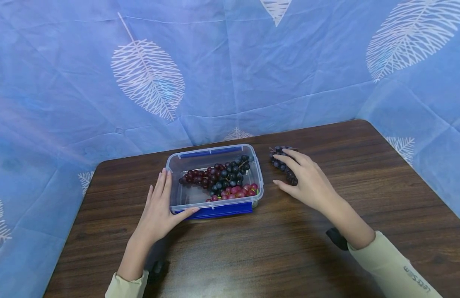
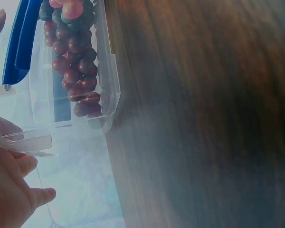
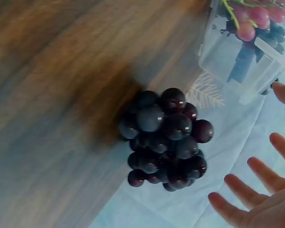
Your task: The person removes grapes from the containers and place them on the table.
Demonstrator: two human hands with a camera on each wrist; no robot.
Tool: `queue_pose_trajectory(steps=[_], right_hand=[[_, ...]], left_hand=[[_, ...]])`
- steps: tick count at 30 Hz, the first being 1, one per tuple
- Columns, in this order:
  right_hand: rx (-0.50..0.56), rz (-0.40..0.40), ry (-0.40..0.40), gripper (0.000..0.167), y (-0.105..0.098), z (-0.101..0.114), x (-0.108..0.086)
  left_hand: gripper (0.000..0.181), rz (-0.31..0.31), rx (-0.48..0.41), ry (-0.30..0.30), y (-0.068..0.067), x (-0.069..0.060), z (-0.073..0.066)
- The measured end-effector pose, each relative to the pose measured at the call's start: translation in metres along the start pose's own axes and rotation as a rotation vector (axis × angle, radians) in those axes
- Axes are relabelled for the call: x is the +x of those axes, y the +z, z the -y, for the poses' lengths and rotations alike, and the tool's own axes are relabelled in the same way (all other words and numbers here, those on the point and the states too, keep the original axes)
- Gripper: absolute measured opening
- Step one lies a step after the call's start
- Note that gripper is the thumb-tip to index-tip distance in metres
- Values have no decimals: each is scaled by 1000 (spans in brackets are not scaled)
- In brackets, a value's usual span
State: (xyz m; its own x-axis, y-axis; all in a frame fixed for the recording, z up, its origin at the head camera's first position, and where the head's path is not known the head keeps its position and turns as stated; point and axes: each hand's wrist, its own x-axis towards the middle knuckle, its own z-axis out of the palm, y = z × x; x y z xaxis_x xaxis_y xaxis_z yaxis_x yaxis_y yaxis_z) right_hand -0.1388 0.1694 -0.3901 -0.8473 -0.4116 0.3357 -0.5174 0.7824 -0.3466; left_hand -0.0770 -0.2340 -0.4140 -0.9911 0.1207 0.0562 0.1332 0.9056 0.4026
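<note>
Wood table bore the clear box, left hand at its near-left corner — fingers straight along the left wall, thumb out over the front edge. Right hand reached in right of the box, thumb and fingers spread around the loose dark bunch on the table — red, black, pink grapes inside the box.

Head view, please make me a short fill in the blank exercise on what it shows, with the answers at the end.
1. The clips on the plastic box are coloured ____.
2. The hand touching the box is the person's ____ one.
3. The dark bunch outside the box lies on the wooden ____.
4. The leaf prints on the cloth are coloured ____.

Missing words: blue; left; table; white.
</note>
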Motion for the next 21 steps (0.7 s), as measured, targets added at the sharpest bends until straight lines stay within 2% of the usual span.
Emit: queue_pose_trajectory(steps=[21], right_hand=[[46, 70, -103, 72, 3, 42, 35]], left_hand=[[128, -1, -10, 7, 2, 0, 2]])
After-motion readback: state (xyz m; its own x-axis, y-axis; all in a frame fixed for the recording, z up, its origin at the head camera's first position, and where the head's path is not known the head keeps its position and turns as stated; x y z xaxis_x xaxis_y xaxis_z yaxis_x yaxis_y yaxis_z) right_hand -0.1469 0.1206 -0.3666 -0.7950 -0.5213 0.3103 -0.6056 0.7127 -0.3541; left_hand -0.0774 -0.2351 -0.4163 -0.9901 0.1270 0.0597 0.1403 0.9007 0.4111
